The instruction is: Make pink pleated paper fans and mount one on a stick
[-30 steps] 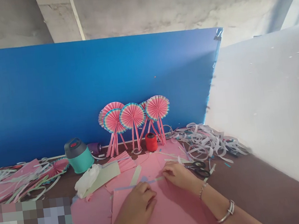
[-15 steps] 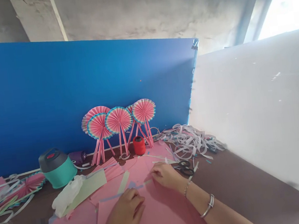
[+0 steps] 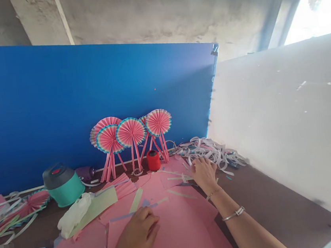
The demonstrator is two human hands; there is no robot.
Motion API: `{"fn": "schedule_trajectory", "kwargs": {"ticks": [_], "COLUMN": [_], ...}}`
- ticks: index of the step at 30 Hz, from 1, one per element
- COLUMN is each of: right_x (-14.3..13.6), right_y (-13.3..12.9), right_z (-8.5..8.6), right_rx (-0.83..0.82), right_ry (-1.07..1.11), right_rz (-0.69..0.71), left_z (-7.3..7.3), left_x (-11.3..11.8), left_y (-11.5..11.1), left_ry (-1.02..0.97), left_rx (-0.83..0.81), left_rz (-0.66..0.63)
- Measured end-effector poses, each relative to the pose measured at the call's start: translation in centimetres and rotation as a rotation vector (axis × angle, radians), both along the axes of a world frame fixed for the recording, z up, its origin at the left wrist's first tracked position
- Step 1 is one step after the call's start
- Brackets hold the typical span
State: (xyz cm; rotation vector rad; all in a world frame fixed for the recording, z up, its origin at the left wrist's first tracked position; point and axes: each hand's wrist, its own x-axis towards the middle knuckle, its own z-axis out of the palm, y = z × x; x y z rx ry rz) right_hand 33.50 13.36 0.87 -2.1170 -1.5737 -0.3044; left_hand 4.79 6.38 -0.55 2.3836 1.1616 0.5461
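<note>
My left hand (image 3: 139, 235) rests on a stack of pink paper sheets (image 3: 181, 237), its fingers loosely bent and holding nothing. My right hand (image 3: 203, 172) reaches over the scissors, fingers spread and pointing down; the scissors' dark blades (image 3: 186, 184) show beside it, while their handles are hidden under the hand. A pale strip (image 3: 182, 194) lies on the pink paper between my hands. Another pale green strip (image 3: 136, 200) and a thin bluish strip (image 3: 125, 216) lie close to my left fingers.
Pink folded paper fans (image 3: 130, 132) lean against the blue board (image 3: 46, 105). Before them stands a red thread spool (image 3: 153, 160). A green and grey container (image 3: 65, 187) and crumpled white plastic (image 3: 76, 215) are at left. Curled white paper strips (image 3: 213, 152) are heaped at the back right.
My right hand has moved right and away from the paper, onto the scissors, with its fingers spreading. A pale strip now shows where it was. My left hand stays nearly still.
</note>
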Motion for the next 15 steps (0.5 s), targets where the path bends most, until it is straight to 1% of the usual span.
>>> {"fn": "schedule_trajectory", "kwargs": {"ticks": [2,4,6,8,10,11,13,15], "right_x": [-1.0,-2.2,-3.6,-5.2,-6.5,-7.1,-8.0,-8.5], "right_y": [-0.1,-0.4,-1.0,-1.8,-2.6,-2.9,-3.4,-3.8], "right_z": [0.2,0.4,0.6,0.9,1.2,1.4,1.6,1.7], "right_rx": [0.179,0.237,0.193,0.112,0.010,-0.032,-0.098,-0.153], "right_ry": [0.088,0.206,0.347,0.544,0.758,0.831,0.917,0.950], "right_rz": [0.162,0.354,0.512,0.623,0.756,0.814,0.907,0.971], "left_z": [0.1,0.3,0.4,0.4,0.1,-0.1,-0.5,-1.0], "left_x": [0.0,0.1,0.1,0.1,0.0,-0.1,-0.1,-0.1], "left_y": [0.0,-0.1,-0.1,-0.2,-0.2,-0.2,-0.2,-0.2], "left_ry": [0.007,0.025,0.050,0.060,0.041,0.015,-0.069,-0.164], "left_rx": [0.010,0.019,0.028,0.046,0.093,0.134,0.249,0.359], "left_rz": [-0.002,0.002,0.008,0.020,0.048,0.071,0.144,0.243]}}
